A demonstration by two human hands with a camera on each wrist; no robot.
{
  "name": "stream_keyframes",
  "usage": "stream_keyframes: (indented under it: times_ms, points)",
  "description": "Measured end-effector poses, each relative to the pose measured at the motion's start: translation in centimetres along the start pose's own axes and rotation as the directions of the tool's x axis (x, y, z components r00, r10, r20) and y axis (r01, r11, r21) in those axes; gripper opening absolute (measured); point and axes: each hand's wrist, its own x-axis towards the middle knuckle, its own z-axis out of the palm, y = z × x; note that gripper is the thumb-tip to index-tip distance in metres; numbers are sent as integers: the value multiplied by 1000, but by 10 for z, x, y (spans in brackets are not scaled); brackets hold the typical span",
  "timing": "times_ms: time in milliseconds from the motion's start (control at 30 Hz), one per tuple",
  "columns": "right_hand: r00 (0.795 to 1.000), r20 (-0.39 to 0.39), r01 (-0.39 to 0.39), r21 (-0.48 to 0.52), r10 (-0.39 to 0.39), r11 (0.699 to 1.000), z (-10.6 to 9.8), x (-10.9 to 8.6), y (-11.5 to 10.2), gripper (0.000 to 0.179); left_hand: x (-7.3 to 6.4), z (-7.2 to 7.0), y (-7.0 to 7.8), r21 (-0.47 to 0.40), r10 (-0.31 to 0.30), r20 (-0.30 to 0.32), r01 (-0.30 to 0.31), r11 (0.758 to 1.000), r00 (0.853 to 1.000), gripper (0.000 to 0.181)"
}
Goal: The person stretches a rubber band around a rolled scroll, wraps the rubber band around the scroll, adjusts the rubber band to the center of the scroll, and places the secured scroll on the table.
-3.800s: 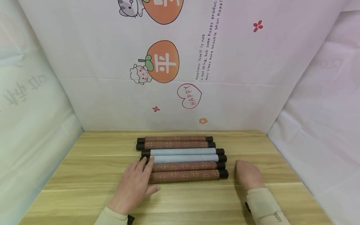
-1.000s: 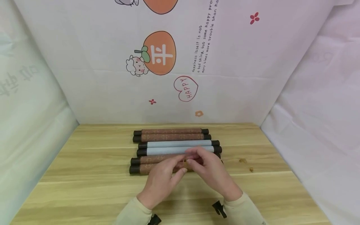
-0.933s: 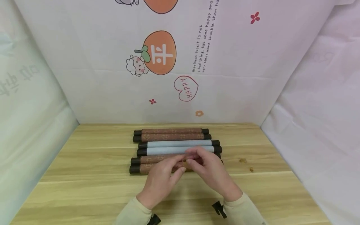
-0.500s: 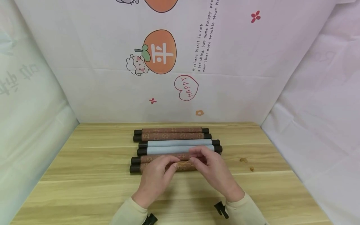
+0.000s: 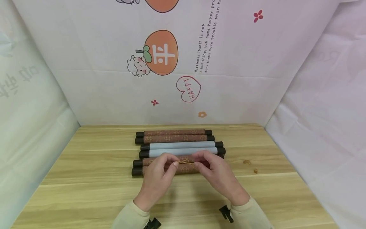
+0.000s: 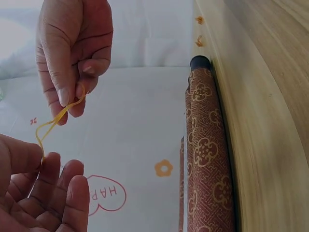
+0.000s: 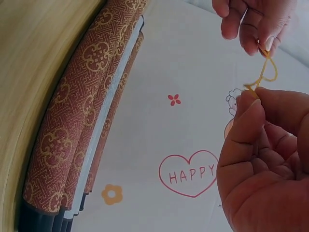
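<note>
A thin yellow rubber band [image 5: 185, 162] is held up between both hands, above the front brown scrolls. In the left wrist view the band [image 6: 59, 116] looks twisted, with a narrow loop. My left hand [image 5: 156, 181] pinches one end between thumb and index finger, its other fingers loosely bent. The opposite end is pinched by thumb and fingertips of my right hand [image 5: 219, 178]. Below them lies the front brown scroll [image 5: 184, 169], patterned in gold with black end knobs; its right end is hidden by my right hand. The hands are apart from each other.
Behind lie two pale blue scrolls [image 5: 183, 152] and further brown scrolls [image 5: 175, 138], all side by side on the wooden table [image 5: 97, 190]. Two small rubber bands lie at right, one [image 5: 247, 162] behind the other [image 5: 255, 171]. White printed cloth [image 5: 234, 79] encloses the back and sides.
At first my left hand touched the scrolls and my right rested fisted on the table. Now both meet over the front scrolls with a rubber band, which has been drawn out between them.
</note>
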Motion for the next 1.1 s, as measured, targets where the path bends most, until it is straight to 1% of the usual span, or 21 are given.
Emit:
stream_keyframes:
  times_ms: [100, 267, 333, 433, 533, 600, 667, 700, 767, 900, 1000, 1100]
  points:
    - [1000, 26, 3, -28, -2, 1000, 0, 0, 0, 21, 1, 0, 2, -23, -8, 1, 8, 1000, 1000, 11]
    - [994, 108, -4, -111, 16, 994, 0, 0, 0, 24, 1, -2, 3, -121, -36, 12, 37, 992, 999, 12]
    - [989, 146, -11, -123, 29, 992, 0, -1, 0, 26, 2, -2, 4, -162, -45, 19, 47, 986, 999, 13]
    - [979, 194, -38, -104, 58, 994, 0, -1, 1, 26, 2, -2, 5, -197, -62, 34, 67, 978, 998, 15]
    - [973, 217, -67, -59, 78, 996, 0, -2, 2, 25, 3, -2, 6, -231, -93, 63, 105, 967, 994, 17]
    - [970, 224, -99, -6, 98, 995, -1, -3, 2, 27, 3, -1, 7, -243, -111, 86, 129, 961, 990, 18]
    - [965, 228, -146, 75, 126, 986, -2, -4, 2, 32, 2, 0, 7, -251, -128, 112, 153, 956, 985, 19]
    - [962, 234, -177, 125, 144, 976, -2, -4, 2, 35, 2, 0, 7, -252, -136, 124, 164, 954, 983, 20]
    - [954, 246, -232, 233, 174, 944, -3, -4, 2, 41, 2, 2, 6, -250, -144, 147, 178, 952, 979, 21]
    - [942, 263, -305, 418, 207, 855, -2, -3, 2, 45, 0, 7, 4, -238, -147, 188, 191, 952, 971, 26]
    - [944, 253, -317, 535, 210, 783, -2, -3, 2, 43, -1, 11, 4, -226, -136, 215, 185, 956, 967, 28]
    - [956, 238, -288, 655, 172, 698, 0, -3, 3, 39, -2, 14, 4, -210, -122, 240, 174, 962, 963, 31]
